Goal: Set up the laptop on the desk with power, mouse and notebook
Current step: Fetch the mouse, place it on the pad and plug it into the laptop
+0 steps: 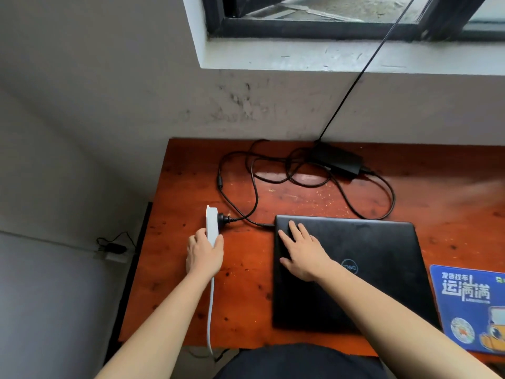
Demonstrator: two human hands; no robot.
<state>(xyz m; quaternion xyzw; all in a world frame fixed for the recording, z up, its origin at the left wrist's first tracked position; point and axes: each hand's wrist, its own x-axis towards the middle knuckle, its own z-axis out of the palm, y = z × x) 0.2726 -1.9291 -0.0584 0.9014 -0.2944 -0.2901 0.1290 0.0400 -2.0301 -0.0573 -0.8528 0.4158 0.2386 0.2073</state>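
Note:
A closed black laptop lies on the reddish wooden desk. My right hand rests flat on the lid's left part, fingers straight. My left hand grips a white power strip standing on its edge left of the laptop. A black plug sits in the strip's right face. Its cable loops back to the black power adapter near the wall, and a second cable end meets the laptop's back left corner.
A blue mouse pad with printed characters lies at the desk's right front edge. The strip's white cord hangs over the front edge. A thin black wire runs up to the window. A small charger lies on the floor at left.

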